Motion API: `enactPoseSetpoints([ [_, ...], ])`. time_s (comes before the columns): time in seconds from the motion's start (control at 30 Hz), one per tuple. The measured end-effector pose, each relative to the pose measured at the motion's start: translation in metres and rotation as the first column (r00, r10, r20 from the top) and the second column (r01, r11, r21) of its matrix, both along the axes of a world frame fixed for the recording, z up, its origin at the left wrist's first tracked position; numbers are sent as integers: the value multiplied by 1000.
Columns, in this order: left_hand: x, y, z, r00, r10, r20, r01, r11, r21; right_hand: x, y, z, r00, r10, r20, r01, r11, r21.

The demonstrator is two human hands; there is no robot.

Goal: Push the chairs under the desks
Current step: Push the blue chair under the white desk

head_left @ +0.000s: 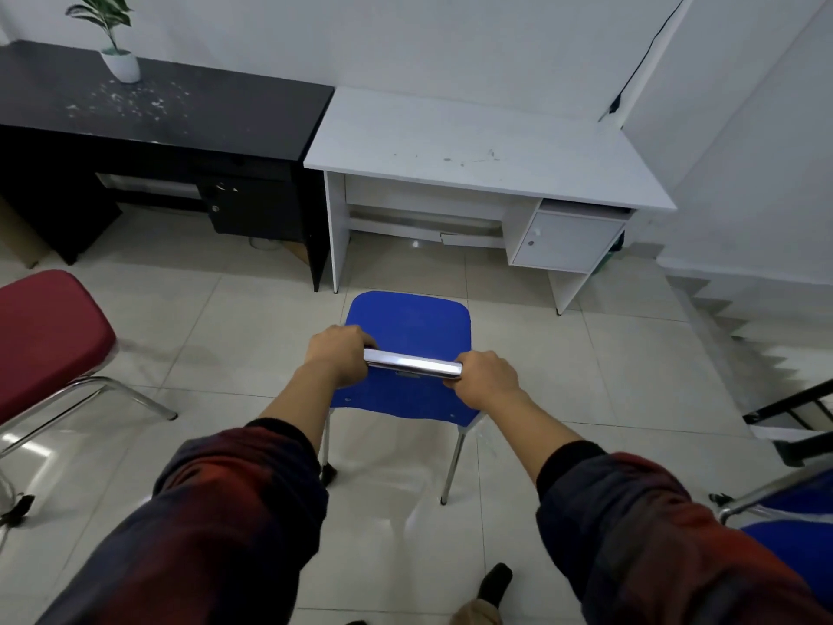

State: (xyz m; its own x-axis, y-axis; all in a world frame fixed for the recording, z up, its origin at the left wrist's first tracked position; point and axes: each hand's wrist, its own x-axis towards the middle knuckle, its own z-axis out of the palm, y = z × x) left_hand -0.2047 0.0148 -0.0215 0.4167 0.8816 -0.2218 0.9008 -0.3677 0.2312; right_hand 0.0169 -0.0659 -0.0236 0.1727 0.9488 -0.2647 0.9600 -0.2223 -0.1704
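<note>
A blue plastic chair [408,327] with chrome legs stands on the tiled floor, just in front of the white desk [473,142]. Its front edge sits near the desk's knee space, outside it. My left hand [338,356] grips the left end of the chair's chrome top bar [412,365]. My right hand [487,381] grips the right end. A black desk [157,106] stands to the left of the white one. A red padded chair [45,340] sits at the left, away from the desks.
A potted plant [119,60] stands on the black desk. Another blue chair [793,525] is at the lower right. A staircase [739,336] drops down on the right, beside the white desk's drawer cabinet [565,241]. My shoe [496,581] shows at the bottom.
</note>
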Motion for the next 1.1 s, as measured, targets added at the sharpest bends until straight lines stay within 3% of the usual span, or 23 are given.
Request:
enactPoseSetpoints([
  [0.23,-10,-11,-6,998,-36,51,34,999,43,-17,-26,8,998,-55,33,59,990,-129],
  [0.47,-10,-12,-10,997,-30,66,26,997,71,-23,-24,11,996,-32,89,45,987,-151],
  [0.6,-6,-10,-14,999,-22,23,20,996,90,-14,-21,3,998,-54,-39,48,989,-141],
  [0.73,15,-8,-13,999,-12,-34,15,996,90,9,-12,9,998,-24,-56,17,991,-136],
  [0.93,50,6,-14,994,-9,-112,5,999,-36,47,5,11,995,20,-94,-32,990,-135],
  [1.1,85,18,-9,997,-43,-58,33,988,-150,87,22,13,992,53,-114,-64,994,-90],
])
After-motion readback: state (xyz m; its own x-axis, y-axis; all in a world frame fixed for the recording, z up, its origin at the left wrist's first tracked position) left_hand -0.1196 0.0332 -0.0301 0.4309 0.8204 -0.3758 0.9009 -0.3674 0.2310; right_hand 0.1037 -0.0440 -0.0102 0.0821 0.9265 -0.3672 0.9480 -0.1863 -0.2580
